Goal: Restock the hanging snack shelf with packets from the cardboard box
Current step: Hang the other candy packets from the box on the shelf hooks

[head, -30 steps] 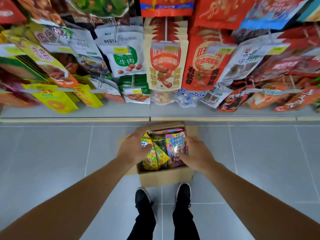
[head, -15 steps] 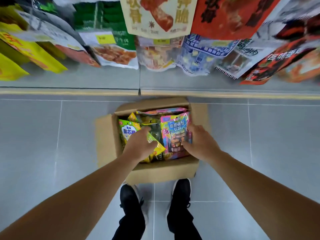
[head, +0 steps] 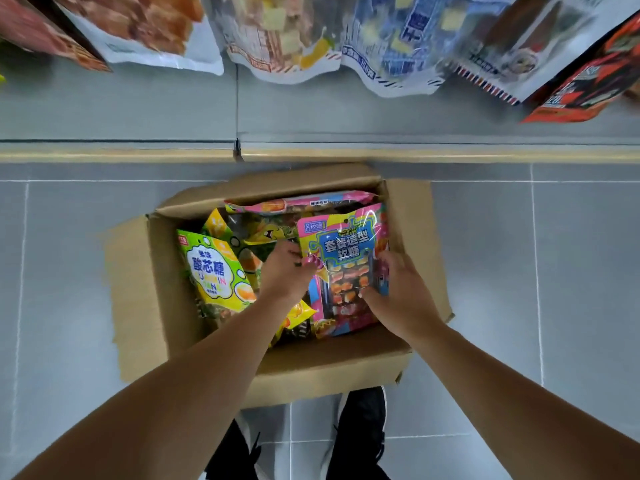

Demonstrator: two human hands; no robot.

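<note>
Your right hand (head: pixel 398 292) has its fingers curled onto the right edge of the pink and blue packet (head: pixel 346 265), with the thumb pressing on the front of it. That packet stands up in the right side of the cardboard box (head: pixel 138 289), leaning a little. Your left hand (head: pixel 285 271) reaches into the middle of the box, just beside the left edge of the same packet. Its fingers point down among the packets and their tips are hidden, so you cannot tell if they are pinching anything.

To the left of your left hand stands a green and yellow packet (head: pixel 216 275). Behind your hands lies a dark packet with yellow shapes (head: pixel 266 228), and at the far wall of the box lies a flat pink packet (head: pixel 301 204).

The box sits on the grey tile floor (head: pixel 62 271) with its flaps folded open. Your two black shoes (head: pixel 360 434) stand just by its near side. Past the box is the grey shelf base (head: pixel 121 109), and the hanging snack packets (head: pixel 291 36) dangle above it at the top.
</note>
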